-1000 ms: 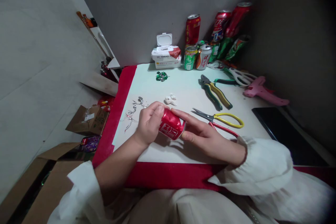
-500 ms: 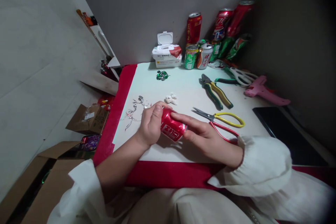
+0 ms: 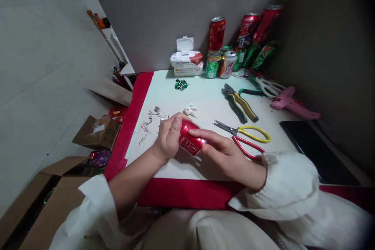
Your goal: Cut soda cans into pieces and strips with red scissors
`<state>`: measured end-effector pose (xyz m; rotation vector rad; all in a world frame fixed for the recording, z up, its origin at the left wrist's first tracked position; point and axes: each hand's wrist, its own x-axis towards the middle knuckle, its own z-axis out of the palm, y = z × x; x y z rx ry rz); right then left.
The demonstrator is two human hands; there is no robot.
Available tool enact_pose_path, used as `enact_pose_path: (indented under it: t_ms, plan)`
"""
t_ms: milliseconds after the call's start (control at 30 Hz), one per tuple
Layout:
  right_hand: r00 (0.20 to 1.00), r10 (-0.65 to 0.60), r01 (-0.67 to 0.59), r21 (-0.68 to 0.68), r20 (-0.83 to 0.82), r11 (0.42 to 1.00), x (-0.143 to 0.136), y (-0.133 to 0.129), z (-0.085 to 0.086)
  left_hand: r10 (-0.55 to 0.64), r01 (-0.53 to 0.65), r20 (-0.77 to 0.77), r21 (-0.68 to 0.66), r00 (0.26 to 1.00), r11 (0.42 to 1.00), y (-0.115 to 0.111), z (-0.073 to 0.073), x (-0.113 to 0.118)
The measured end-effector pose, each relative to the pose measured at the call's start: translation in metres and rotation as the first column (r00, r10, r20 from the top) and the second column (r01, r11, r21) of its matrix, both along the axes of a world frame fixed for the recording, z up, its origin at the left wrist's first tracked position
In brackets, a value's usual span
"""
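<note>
A red drink can (image 3: 191,141) lies on its side between my hands, above the near part of the white board (image 3: 172,170). My left hand (image 3: 170,136) is wrapped round its left end, covering that end. At the other end, the fingers and thumb of my right hand (image 3: 219,146) grip the can. Scissors (image 3: 234,131) with one yellow and one red handle lie open just right of my right hand. Beyond my left hand is a crumpled white tissue (image 3: 190,110). Thin metal scraps (image 3: 150,121) are scattered left of it.
Green-and-yellow pliers (image 3: 238,103), a pink glue gun (image 3: 293,103) and a dark tablet-like slab (image 3: 316,150) lie on the right. At the back stand a wipes pack (image 3: 186,64) and several drink cans (image 3: 213,64). A green shiny piece (image 3: 181,84) lies before the pack. Cardboard boxes (image 3: 63,199) are at lower left.
The can's right end has shifted slightly left and up, with my right hand moving along with it. Both hands keep their hold. The camera view has also moved slightly.
</note>
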<state>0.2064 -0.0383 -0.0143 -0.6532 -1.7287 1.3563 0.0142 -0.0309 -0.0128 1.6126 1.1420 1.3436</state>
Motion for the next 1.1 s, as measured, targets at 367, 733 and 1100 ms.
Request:
enact_pose_path:
  t_ms: [367, 733, 1100]
  plan:
    - [1.0, -0.008, 0.007, -0.074, -0.01, 0.997, -0.003, -0.001, -0.003, 0.027, -0.027, -0.014, 0.032, 1.0, 0.999, 0.004, -0.007, 0.002]
    - [0.982, 0.188, -0.182, -0.145, 0.028, 0.973, 0.014, 0.014, 0.008, -0.036, 0.05, -0.069, 0.211, 0.997, 0.976, 0.007, -0.01, -0.001]
    - [0.97, 0.245, -0.24, -0.192, -0.001, 0.952, 0.012, 0.012, 0.001, -0.28, 0.357, 0.39, -0.139, 0.877, 0.924, 0.008, -0.017, 0.0]
